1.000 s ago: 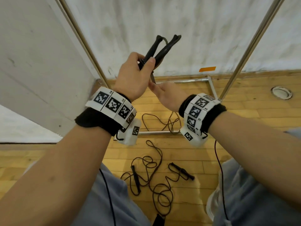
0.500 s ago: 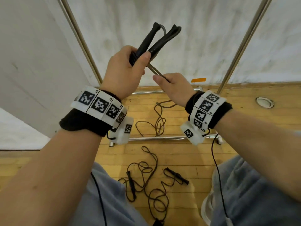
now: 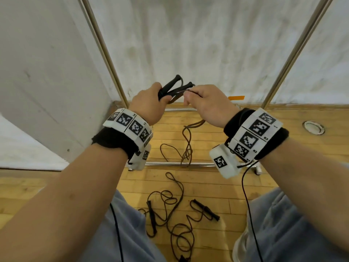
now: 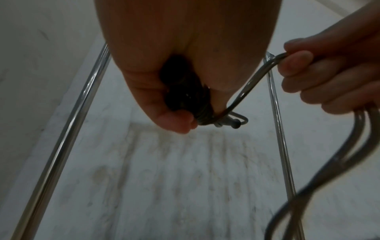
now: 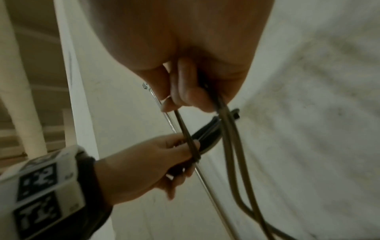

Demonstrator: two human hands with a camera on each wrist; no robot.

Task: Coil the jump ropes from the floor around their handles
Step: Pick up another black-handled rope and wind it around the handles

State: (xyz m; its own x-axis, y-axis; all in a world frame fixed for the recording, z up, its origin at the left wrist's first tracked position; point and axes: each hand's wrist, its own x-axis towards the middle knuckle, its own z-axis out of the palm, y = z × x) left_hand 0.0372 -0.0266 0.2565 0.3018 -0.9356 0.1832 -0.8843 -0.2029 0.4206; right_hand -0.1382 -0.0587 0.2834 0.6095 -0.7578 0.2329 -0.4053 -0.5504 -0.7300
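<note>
My left hand (image 3: 149,104) grips two black jump-rope handles (image 3: 172,87) held together, their tips pointing up and away. Several turns of brown rope are wound round the handles just past my thumb (image 4: 205,116). My right hand (image 3: 205,104) pinches the rope (image 4: 252,79) close to the handles, on their right. From that hand doubled strands (image 3: 188,140) hang down to the floor. A second jump rope (image 3: 170,208) lies tangled on the wooden floor between my knees, its two black handles (image 3: 205,210) lying apart.
A chrome rack stands in front of a white wall, with slanting poles (image 3: 105,53) left and right and a low bar (image 3: 170,163) on the floor. A round metal floor fitting (image 3: 313,127) sits at the right. Thin black cables (image 3: 249,205) hang from my wrists.
Both hands have come down in the view. My right hand has swung from below the handles up to their right side, carrying the rope round them.
</note>
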